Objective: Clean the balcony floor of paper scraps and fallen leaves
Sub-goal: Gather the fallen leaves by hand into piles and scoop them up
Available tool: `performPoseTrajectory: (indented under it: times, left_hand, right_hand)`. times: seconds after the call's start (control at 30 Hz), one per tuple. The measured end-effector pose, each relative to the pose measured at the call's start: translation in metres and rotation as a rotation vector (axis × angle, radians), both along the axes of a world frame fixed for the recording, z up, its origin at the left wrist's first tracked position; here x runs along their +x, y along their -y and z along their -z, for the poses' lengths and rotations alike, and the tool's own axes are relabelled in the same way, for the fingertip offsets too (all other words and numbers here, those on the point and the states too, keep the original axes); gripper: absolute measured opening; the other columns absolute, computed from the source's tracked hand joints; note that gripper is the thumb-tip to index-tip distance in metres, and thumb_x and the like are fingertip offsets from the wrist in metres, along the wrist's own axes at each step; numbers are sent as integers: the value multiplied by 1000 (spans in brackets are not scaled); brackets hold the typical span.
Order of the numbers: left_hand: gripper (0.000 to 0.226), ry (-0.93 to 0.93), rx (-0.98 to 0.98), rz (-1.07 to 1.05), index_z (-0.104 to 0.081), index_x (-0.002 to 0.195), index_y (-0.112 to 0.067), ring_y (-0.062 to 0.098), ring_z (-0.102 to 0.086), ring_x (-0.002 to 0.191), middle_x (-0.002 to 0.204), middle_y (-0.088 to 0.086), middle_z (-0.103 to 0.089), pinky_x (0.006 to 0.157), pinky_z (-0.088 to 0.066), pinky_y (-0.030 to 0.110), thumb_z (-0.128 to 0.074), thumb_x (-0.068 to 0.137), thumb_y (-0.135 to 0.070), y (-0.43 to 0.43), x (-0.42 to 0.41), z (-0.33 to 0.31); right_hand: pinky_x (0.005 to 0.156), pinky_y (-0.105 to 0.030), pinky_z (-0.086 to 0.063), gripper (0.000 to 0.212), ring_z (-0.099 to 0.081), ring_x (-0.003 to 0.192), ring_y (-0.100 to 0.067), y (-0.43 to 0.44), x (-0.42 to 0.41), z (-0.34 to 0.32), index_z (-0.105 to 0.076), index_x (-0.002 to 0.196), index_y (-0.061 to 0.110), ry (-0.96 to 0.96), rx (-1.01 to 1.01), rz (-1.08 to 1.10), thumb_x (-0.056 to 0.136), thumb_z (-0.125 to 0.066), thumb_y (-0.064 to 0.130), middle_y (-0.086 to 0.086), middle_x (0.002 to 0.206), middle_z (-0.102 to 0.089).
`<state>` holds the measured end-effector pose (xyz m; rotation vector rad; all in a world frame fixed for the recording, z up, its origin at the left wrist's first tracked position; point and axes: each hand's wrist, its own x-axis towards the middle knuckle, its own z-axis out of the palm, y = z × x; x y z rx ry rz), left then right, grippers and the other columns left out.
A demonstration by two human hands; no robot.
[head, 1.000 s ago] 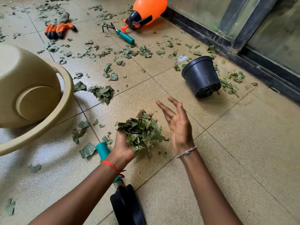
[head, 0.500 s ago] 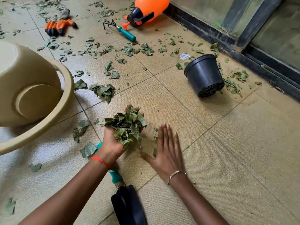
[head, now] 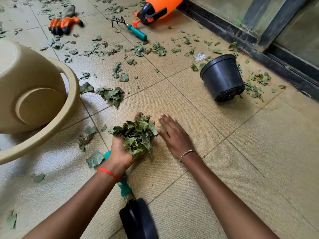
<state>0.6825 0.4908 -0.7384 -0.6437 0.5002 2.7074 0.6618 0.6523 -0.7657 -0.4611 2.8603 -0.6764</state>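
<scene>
My left hand [head: 119, 150] lies palm up just above the tiled floor and cups a heap of green leaves [head: 138, 133], its fingers curled up around the far side. My right hand [head: 174, 135] is flat, palm down, fingers straight, low over the floor beside the heap, its inner edge against the leaves. A small pile of leaves [head: 112, 95] lies further away on the floor. Loose leaves are strewn across the far tiles [head: 158, 49] and by the door track [head: 257, 83]. A white paper scrap [head: 199, 56] lies near the black pot.
A beige plastic basin [head: 51, 131] lies tipped at the left. A black flower pot [head: 222, 78] lies on its side at the right. A trowel [head: 136, 219] sits under my left forearm. Hand rake [head: 134, 31], orange sprayer [head: 160, 6] and gloves [head: 63, 23] lie far off.
My right hand dropped from the air to the floor, then slid left and forward against the leaf heap. My left hand lowered with the leaves still in it.
</scene>
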Motion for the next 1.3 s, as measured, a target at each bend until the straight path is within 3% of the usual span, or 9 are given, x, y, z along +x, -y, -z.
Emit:
performPoseTrajectory:
  times: [0.27, 0.43, 0.63, 0.73, 0.83, 0.97, 1.1, 1.17, 1.3]
  left_hand:
    - [91, 65, -44, -1, -73, 87, 1, 37, -71, 75, 103, 25, -68, 59, -51, 59, -93, -1, -9, -4, 3, -3]
    - [83, 15, 20, 6, -75, 89, 1, 39, -70, 80, 102, 27, -68, 65, -51, 58, -94, 8, -3, -8, 4, -11]
    - [94, 61, -21, 21, -73, 92, -1, 36, -71, 73, 95, 25, -70, 56, -54, 55, -93, 0, -10, -11, 6, -10]
    - [67, 88, -41, 53, -77, 76, 0, 35, -71, 74, 95, 24, -70, 60, -53, 56, -96, 14, -16, -14, 9, -13]
    - [29, 133, -98, 84, -77, 77, -3, 32, -71, 78, 105, 20, -67, 67, -54, 53, -66, 67, -28, -18, 12, -18]
    - [46, 132, -18, 65, -74, 78, 3, 36, -70, 64, 83, 25, -70, 44, -54, 50, -80, 35, -12, -27, 17, -31]
    - [43, 126, -1, 76, -72, 62, 3, 28, -68, 54, 69, 19, -70, 39, -53, 39, -86, 21, -2, -37, 21, -40]
    - [12, 137, -31, 105, -69, 54, 0, 23, -67, 49, 62, 14, -68, 37, -51, 31, -74, 47, -9, -39, 22, -42]
    - [11, 107, -70, 128, -68, 59, -2, 16, -67, 51, 61, 8, -67, 42, -52, 24, -58, 63, -4, -38, 22, -43]
  right_hand:
    - [114, -30, -22, 50, -12, 138, -4, -37, 49, -1, -26, 138, 29, 42, -145, -127, 92, -23, 13, 5, 151, -23]
    - [80, -31, -55, 43, -65, 101, -25, -46, 59, 2, -69, 100, -1, -315, -102, -116, 62, -72, -20, -15, 106, -68]
    - [52, -20, -55, 36, -66, 72, -17, -42, 61, -3, -71, 78, -2, -413, 39, -153, 47, -82, -15, -9, 78, -69]
    - [61, -14, -53, 28, -67, 75, -18, -42, 48, -10, -71, 83, -2, -337, -50, 87, 59, -75, -16, -11, 83, -69]
    - [65, -9, -51, 15, -66, 79, -11, -38, 35, -37, -71, 87, 5, -29, -554, 645, 77, -67, -6, -6, 91, -71]
    - [69, -11, -51, 16, -67, 76, -1, -17, 41, -86, -71, 81, 15, 42, -968, 646, 74, -71, 0, 4, 85, -71]
    - [75, -8, -50, 17, -63, 79, -2, 13, 48, -110, -72, 88, 8, -181, -778, 373, 79, -66, -6, 8, 87, -66]
    - [81, -3, -44, 23, -60, 82, -6, 20, 44, -107, -70, 96, -2, -328, -611, 249, 78, -62, -13, -4, 92, -66]
    - [95, -11, -38, 38, -57, 101, -18, 25, 41, -100, -63, 110, -4, -282, -409, 87, 81, -47, -22, -12, 107, -61]
